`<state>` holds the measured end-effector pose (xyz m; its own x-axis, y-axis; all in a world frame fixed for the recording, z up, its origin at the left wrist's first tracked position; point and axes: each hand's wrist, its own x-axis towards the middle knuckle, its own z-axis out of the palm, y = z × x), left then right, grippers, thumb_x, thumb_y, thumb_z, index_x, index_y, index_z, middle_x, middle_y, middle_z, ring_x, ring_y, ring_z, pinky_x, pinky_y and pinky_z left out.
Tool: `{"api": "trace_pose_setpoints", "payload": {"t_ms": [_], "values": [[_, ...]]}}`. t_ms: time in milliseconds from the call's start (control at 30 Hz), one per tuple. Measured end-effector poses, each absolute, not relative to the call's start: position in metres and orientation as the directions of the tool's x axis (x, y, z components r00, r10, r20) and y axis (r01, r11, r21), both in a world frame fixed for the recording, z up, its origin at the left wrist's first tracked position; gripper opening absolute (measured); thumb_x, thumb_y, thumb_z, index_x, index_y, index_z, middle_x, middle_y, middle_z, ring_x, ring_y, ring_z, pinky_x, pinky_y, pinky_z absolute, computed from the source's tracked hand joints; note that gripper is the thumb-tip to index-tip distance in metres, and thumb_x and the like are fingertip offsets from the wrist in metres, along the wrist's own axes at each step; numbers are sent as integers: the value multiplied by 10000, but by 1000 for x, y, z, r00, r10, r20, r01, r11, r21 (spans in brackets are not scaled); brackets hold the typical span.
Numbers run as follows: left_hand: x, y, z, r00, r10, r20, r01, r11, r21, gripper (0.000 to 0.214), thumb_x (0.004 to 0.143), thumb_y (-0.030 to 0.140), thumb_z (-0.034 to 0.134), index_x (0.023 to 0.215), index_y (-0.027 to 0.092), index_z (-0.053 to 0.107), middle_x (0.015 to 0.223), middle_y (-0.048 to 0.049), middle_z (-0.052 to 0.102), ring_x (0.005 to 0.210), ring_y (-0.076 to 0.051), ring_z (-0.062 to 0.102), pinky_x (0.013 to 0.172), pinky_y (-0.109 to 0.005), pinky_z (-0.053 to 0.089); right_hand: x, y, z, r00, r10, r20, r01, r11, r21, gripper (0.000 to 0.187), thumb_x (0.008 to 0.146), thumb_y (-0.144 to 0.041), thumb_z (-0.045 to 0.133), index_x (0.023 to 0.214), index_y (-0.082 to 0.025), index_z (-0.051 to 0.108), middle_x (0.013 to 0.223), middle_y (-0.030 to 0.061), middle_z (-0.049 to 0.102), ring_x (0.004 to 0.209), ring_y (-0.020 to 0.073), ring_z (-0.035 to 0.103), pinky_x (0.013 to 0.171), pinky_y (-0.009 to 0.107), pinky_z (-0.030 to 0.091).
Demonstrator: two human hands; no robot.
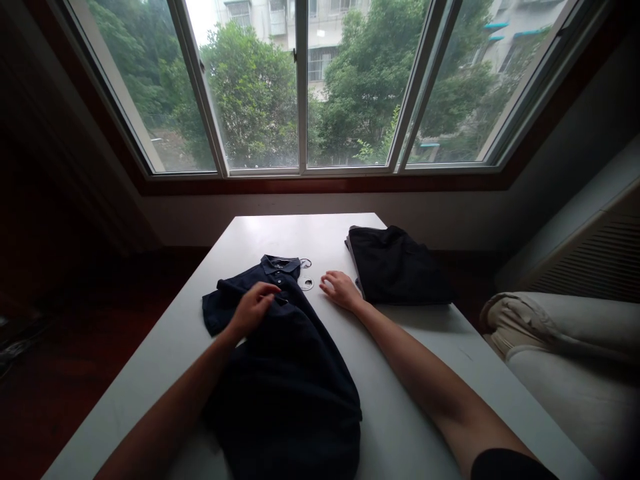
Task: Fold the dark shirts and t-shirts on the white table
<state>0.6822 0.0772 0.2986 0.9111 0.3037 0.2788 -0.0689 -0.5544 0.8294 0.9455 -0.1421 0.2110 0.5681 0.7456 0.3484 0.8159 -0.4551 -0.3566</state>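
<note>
A dark navy polo shirt lies on the white table, its collar toward the window. The right side of the shirt is folded in, while a short sleeve sticks out on the left. On the upper chest rests my left hand, fingers stretched toward the button placket and thumb apart. My right hand is just right of the shirt, low over the table, its fingers loosely curved and apart with nothing in them. Between that hand and the collar is a small round white piece with a dark centre.
A stack of folded dark clothes sits at the table's right edge, near my right forearm. The white table narrows toward a wide window. To the right are a light padded seat and a slatted unit.
</note>
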Motion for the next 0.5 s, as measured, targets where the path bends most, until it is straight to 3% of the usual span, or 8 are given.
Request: {"api": "trace_pose_setpoints", "payload": {"t_ms": [100,167,233,367,433,500], "values": [[679,166,271,617,705,350,365,-651,666,321,923,326,561,1176,170,681,1247,-152,658,1221,-326,585,1100,-458,428,926,-132,214,489,801,345,853,-357,-381,362,1032,-457,526,1253,-244,717,1315,91,671,1216,238,594,1085,349,396],[667,205,248,484,822,299,630,-565,533,474,878,405,622,1287,165,629,1328,-189,613,1295,-385,524,1129,-517,384,912,-120,214,484,811,328,854,-357,-378,395,1036,-486,509,1271,-240,710,1333,98,660,1242,243,580,1093,349,388],[657,222,227,489,831,264,721,-556,414,525,850,474,647,1270,160,633,1342,-208,597,1296,-409,514,1115,-522,386,901,-103,213,540,790,290,828,-437,-352,434,1023,-515,521,1285,-218,700,1385,127,625,1299,267,542,1126,370,355],[657,217,211,681,683,267,590,-726,352,306,851,420,608,1039,189,679,1234,-169,642,1153,-361,588,1039,-469,433,884,-67,215,675,719,166,728,-612,-309,726,977,-597,550,1554,-167,456,1615,201,393,1496,335,330,1224,494,195],[665,206,213,750,602,273,453,-769,451,209,860,377,577,924,200,667,1121,-135,671,1060,-322,615,982,-438,457,875,-52,215,671,734,104,725,-620,-299,854,957,-662,535,1623,-168,335,1679,205,273,1559,349,203,1244,549,92],[673,191,218,787,570,235,306,-692,654,226,883,402,557,900,200,657,1009,-102,685,975,-290,633,912,-407,486,864,-41,215,648,759,71,741,-606,-288,895,934,-716,525,1614,-158,356,1686,212,254,1577,362,153,1245,574,21]]}}
